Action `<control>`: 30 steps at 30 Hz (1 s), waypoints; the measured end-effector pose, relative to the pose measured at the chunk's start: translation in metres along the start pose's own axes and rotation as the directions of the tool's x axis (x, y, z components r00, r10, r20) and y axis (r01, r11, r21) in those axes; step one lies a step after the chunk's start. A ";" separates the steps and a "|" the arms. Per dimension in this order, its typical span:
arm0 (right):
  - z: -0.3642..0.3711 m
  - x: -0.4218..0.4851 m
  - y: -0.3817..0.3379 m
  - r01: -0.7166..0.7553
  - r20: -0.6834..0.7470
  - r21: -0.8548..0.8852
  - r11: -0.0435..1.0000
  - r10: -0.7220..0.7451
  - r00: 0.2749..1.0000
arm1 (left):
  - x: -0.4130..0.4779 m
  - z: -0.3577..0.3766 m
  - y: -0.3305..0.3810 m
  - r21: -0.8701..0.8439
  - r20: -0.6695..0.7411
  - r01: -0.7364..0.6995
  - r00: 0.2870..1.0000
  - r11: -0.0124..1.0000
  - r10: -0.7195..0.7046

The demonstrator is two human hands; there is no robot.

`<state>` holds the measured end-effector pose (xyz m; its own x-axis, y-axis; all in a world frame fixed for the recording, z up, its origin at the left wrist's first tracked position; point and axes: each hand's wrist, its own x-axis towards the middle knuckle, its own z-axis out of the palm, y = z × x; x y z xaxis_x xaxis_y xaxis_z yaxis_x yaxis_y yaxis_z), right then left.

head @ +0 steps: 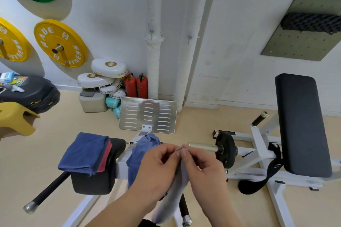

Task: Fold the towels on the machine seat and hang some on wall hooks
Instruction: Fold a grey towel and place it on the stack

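A pale grey towel (172, 195) hangs down between my two hands at lower centre. My left hand (156, 167) and my right hand (201, 169) both pinch its small hanging loop (181, 148) at the top. Behind them a blue towel (142, 151) lies crumpled over the white machine frame. Folded dark blue and red towels (86, 153) sit stacked on the black machine seat (96, 182) to the left. Two small wall hooks (151, 32) (189, 38) stick out of the white wall above.
A metal footplate (147, 116) leans at the wall base. A black weight plate (226, 150) sits on a bar, right of my hands. A black padded backrest (302, 125) stands far right. Yellow weight plates (60, 42), white boxing pads (103, 77) and red extinguishers (136, 84) are on the left.
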<state>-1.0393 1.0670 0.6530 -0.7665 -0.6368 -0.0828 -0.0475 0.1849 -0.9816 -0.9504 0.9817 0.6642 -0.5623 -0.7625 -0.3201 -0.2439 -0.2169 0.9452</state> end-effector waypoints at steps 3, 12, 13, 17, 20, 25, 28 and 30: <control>-0.004 0.001 0.003 0.004 -0.020 -0.025 1.000 -0.004 1.000 | -0.001 -0.009 -0.005 0.039 -0.008 -0.018 1.000 0.999 0.018; 0.005 0.001 0.006 -0.016 0.010 -0.038 0.999 0.016 1.000 | -0.005 -0.013 -0.008 0.030 -0.019 0.011 1.000 0.999 -0.011; 0.005 0.001 0.008 0.010 0.021 -0.058 0.998 -0.009 1.000 | -0.005 -0.014 -0.008 0.019 -0.022 0.016 1.000 1.000 -0.016; 0.009 0.000 0.014 0.091 0.068 -0.126 0.988 -0.083 0.994 | -0.008 -0.014 -0.002 -0.032 -0.013 0.030 0.999 0.999 -0.030; 0.008 0.002 0.014 0.096 0.159 -0.167 0.981 -0.069 0.985 | -0.009 -0.013 0.000 -0.041 0.006 0.013 1.000 0.999 -0.012; 0.001 0.001 0.005 0.016 0.265 -0.019 1.000 -0.010 0.964 | -0.006 -0.017 0.004 0.073 0.020 -0.098 0.995 0.992 0.097; -0.002 0.002 0.009 0.007 0.262 0.025 1.000 -0.014 0.965 | 0.000 -0.017 0.003 0.166 0.012 -0.135 0.991 0.977 0.135; -0.003 0.003 0.013 0.026 0.256 0.033 0.999 -0.033 0.966 | 0.005 -0.015 0.002 0.198 0.002 -0.142 0.990 0.970 0.144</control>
<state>-1.0436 1.0698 0.6409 -0.5750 -0.8130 -0.0915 -0.0460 0.1439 -0.9885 -0.9416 0.9683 0.6658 -0.5936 -0.7843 -0.1804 -0.3135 0.0188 0.9494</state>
